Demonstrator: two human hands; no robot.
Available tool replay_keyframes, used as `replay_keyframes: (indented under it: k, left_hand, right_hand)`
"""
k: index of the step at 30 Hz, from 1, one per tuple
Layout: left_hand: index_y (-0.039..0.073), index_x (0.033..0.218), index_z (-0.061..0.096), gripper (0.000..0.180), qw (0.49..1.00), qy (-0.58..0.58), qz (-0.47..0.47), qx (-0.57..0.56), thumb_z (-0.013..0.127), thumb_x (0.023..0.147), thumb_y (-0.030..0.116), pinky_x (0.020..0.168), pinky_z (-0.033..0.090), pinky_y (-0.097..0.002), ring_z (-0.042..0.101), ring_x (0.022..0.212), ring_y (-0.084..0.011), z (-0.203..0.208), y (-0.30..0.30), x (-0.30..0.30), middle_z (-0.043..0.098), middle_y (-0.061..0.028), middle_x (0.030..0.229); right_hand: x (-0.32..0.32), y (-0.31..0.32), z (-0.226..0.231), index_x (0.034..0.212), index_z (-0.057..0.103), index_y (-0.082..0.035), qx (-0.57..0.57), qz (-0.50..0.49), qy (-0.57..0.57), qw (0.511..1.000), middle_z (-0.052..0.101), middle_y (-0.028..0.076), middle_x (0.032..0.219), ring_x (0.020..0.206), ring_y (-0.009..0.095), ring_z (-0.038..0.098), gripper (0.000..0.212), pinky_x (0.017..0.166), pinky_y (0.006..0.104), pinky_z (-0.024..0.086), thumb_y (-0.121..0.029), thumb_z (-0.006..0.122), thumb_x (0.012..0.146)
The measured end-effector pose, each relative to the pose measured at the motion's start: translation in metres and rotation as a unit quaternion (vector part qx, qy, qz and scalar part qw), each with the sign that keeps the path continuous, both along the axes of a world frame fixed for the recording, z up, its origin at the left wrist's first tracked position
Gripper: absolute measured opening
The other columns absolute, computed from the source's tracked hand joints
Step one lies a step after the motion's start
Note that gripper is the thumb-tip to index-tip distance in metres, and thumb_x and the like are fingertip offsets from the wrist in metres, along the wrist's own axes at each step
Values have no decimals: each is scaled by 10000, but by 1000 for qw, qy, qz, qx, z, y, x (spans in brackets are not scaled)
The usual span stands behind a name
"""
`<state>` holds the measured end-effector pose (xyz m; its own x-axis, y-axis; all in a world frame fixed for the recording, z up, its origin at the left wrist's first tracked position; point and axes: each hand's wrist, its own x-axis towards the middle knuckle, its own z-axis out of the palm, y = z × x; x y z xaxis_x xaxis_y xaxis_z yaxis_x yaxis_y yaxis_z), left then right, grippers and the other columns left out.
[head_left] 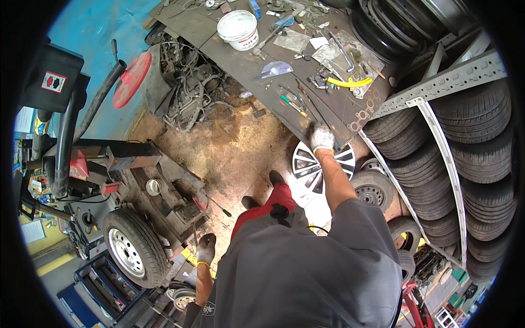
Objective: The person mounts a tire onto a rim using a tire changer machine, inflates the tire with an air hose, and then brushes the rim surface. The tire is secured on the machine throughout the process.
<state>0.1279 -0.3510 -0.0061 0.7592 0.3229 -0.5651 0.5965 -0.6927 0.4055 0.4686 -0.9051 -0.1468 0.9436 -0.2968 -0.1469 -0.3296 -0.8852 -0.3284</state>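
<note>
My right hand (322,138), in a whitish work glove, is at the near corner of the dark metal workbench (229,52). Its fingers are closed beside long dark rods (319,106); whatever they grip is hidden. A green marker (286,99) and an orange-tipped pen (302,112) lie a little farther in on the bench. My left hand (206,249), gloved with dark stains, hangs low at my left side, away from the bench. Its fingers are too small and turned away to read. Nearest to it is the tire changer (158,188).
A white bucket (238,28) and a yellow curved piece (350,83) rest on the bench. Below its corner is a wheel cover (302,164). Tires (473,131) fill a metal rack at right. A mounted wheel (128,249) stands at left; tangled wiring (194,90) lies ahead.
</note>
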Motion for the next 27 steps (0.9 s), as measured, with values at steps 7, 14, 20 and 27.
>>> replay_keyframes:
  k: [7,14,20,27]
  left_hand:
    - [22,1264,739,378,979,-185,-68,-44,764,973,261,918,603,-406,766,981,-307,87,-103,130,776,-167,1172]
    - [-6,1131,789,242,941,-330,-40,-59,760,991,189,858,623,-386,786,972,-274,108,-128,133,799,-169,1125]
    - [49,1159,767,251,925,-369,-81,41,734,990,231,895,614,-410,754,1062,-324,113,-95,95,785,-143,1127]
    - [57,1181,676,214,927,-328,179,29,608,1047,209,780,627,-401,777,830,-297,102,-12,13,769,-164,955]
  right_hand:
    - [-37,125,57,1257,736,-54,376,279,-108,877,760,191,1215,1019,359,737,298,931,424,607,-80,634,978]
    - [-108,255,210,1056,694,-16,611,175,365,680,613,48,780,606,164,553,339,539,328,460,-334,604,1132]
    - [-130,303,192,1085,675,7,621,185,394,652,567,14,701,571,99,499,454,503,277,396,-433,577,1137]
    - [-145,385,197,1261,702,-9,533,332,412,660,691,37,871,653,100,571,410,575,268,464,-381,599,1119]
